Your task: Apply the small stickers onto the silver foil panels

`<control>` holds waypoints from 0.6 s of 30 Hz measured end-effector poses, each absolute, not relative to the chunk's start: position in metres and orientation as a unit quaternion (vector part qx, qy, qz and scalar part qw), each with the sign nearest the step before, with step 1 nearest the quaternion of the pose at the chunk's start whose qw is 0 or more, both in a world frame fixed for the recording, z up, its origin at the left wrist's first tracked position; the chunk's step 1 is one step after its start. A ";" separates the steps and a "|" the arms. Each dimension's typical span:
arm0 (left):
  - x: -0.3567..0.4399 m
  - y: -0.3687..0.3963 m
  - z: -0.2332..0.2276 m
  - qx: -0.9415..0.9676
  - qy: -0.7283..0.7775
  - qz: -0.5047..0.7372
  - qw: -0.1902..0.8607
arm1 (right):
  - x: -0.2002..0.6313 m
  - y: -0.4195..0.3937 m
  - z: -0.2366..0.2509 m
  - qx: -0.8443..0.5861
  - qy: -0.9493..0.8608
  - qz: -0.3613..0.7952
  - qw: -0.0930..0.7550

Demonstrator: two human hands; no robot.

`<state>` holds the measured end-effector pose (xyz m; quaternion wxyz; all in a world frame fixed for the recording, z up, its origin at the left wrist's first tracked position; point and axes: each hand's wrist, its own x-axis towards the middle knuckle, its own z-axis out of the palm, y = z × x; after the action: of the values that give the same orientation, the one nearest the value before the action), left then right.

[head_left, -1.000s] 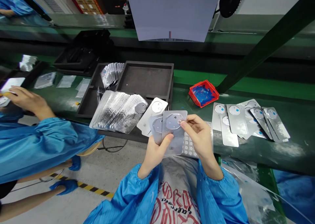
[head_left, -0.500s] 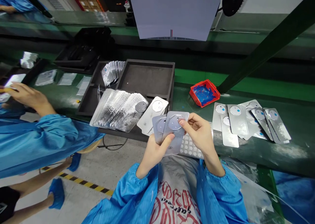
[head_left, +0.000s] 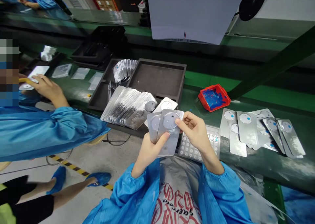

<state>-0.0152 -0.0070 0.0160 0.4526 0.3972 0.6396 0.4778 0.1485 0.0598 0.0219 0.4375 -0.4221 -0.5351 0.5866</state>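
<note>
My left hand [head_left: 149, 150] grips two overlapping thin silver metal plates [head_left: 169, 139] from below, its thumb across the front one. Each plate is a rounded rectangle with a large round disc near its top. My right hand [head_left: 197, 128] pinches the upper right edge of the front plate, thumb on the face near the disc; its fingertips behind are partly hidden. Under my right wrist lies a sheet [head_left: 189, 148] with rows of small round clear pieces. Just behind the held plates are more silver plates [head_left: 165, 105], partly covered.
Fanned silver plates [head_left: 128, 109] rest on a black foam tray [head_left: 184, 82]. At right lie several plates with blue dots [head_left: 247, 132]. A red box [head_left: 210, 108] with blue contents stands between. At left, a co-worker's hand [head_left: 50, 89] is beside a plate. A green post [head_left: 270, 61] slants at right.
The view has turned left, so the bench appears further right. Both hands keep hold of the plates, and more of the sheet of round pieces shows beside my right wrist.
</note>
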 end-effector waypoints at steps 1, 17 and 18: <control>-0.019 -0.007 0.016 0.391 0.648 0.476 0.449 | 0.145 0.061 0.022 -0.424 -0.532 0.582 0.445; -0.046 -0.022 0.029 0.268 0.643 0.620 0.361 | 0.134 0.091 -0.005 -0.456 -0.749 0.149 0.457; -0.039 -0.019 0.026 0.278 0.637 0.582 0.422 | 0.138 0.084 0.001 -0.433 -0.755 0.152 0.468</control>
<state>-0.0394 -0.0189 0.0260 0.4220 0.2775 0.6370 0.5824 0.1376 0.0836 0.0009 0.4676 -0.4333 -0.7552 0.1523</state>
